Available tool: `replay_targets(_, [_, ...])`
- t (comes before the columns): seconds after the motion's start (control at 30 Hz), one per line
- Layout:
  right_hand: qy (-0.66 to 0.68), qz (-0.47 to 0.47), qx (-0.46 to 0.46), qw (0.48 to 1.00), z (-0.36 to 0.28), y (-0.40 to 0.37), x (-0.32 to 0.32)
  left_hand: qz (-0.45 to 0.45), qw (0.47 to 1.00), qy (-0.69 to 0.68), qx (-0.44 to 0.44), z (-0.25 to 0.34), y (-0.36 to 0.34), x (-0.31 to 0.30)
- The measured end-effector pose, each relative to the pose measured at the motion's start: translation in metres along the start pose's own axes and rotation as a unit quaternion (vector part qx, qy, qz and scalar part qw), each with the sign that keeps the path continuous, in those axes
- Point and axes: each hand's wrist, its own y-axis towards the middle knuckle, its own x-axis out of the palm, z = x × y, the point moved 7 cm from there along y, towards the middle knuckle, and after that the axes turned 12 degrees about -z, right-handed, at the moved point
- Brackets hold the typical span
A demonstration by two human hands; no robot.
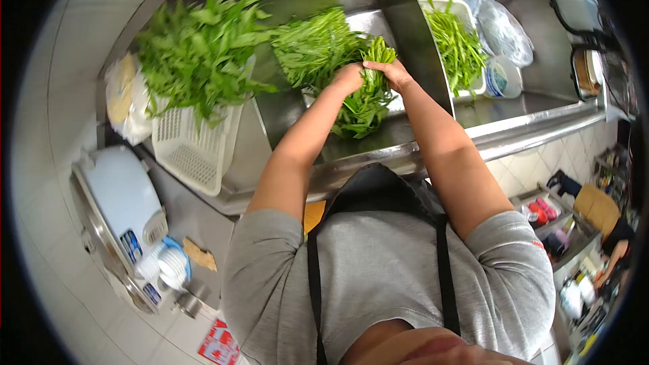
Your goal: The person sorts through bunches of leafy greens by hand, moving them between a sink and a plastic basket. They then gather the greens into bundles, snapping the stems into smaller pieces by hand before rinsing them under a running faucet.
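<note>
Over the middle basin of the steel sink (466, 101), my left hand (348, 79) and my right hand (392, 73) are closed around a bunch of long-stemmed leafy greens (365, 113). Its stems point away from me and its leaves hang toward me. My fingers are partly hidden by the greens. Just left of the bunch, more green stems (314, 44) lie in the same basin. Further left, a big heap of leafy greens (206, 54) fills and overhangs a white plastic basket (193, 145).
In the right basin are a white basket (478, 81) of cut green stems (454, 44), a clear plastic bag (503, 27) and a white tub (503, 78). A pale blue-lidded container (122, 186) stands at left. Another person's arm (615, 260) shows at far right.
</note>
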Motion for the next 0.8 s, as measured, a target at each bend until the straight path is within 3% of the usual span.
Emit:
replay_targets(0.07, [-0.168,0.077,-0.021,0.982,-0.007,0.006,0.007,0.041,0.993,0.107,-0.023,0.028,-0.034,-0.019])
replay_targets(0.1, [-0.146,0.066,-0.064,0.985,-0.007,0.009,0.016,0.041,0.989,0.134,-0.043,0.034,-0.045,-0.023])
replay_targets(0.17, [-0.176,0.045,-0.068,0.981,-0.011,0.014,0.024,0.102,0.989,0.109,0.007,0.018,-0.050,-0.024])
replay_targets(0.23, [-0.110,-0.002,-0.046,0.993,-0.020,0.009,0.032,-0.004,0.981,-0.196,0.002,-0.005,-0.050,-0.014])
replay_targets(0.27, [-0.101,-0.008,-0.028,0.994,-0.030,-0.001,0.044,0.006,0.954,-0.299,0.031,0.007,-0.071,-0.020])
replay_targets(0.3, [-0.108,-0.033,-0.042,0.993,-0.046,-0.012,0.057,0.014,0.944,-0.326,0.051,-0.020,-0.060,-0.013])
replay_targets(0.37, [-0.131,-0.042,-0.053,0.989,-0.075,-0.028,0.066,-0.029,0.907,-0.418,0.029,-0.018,-0.080,-0.010])
replay_targets(0.43, [-0.167,-0.029,-0.134,0.976,-0.109,-0.047,0.076,-0.026,0.950,-0.310,0.013,-0.036,-0.076,-0.014])
replay_targets(0.5, [-0.164,-0.015,-0.120,0.979,-0.132,-0.064,0.074,-0.013,0.963,-0.268,-0.026,-0.031,-0.090,-0.026])
replay_targets(0.53, [-0.167,-0.019,-0.163,0.972,-0.148,-0.074,0.077,0.016,0.978,-0.205,-0.031,-0.024,-0.098,-0.037])
replay_targets(0.67, [-0.198,0.000,-0.249,0.948,-0.206,-0.122,0.100,0.080,0.978,-0.188,-0.042,-0.060,-0.089,-0.056])
replay_targets(0.73, [-0.156,-0.033,-0.314,0.936,-0.228,-0.134,0.105,0.003,0.983,-0.108,-0.148,-0.076,-0.094,-0.058])
replay_targets(0.77, [-0.148,-0.016,-0.301,0.942,-0.239,-0.130,0.086,0.004,0.984,-0.107,-0.145,-0.074,-0.103,-0.060])
replay_targets(0.8, [-0.140,-0.013,-0.303,0.943,-0.241,-0.134,0.089,0.062,0.984,-0.076,-0.150,-0.068,-0.115,-0.073])
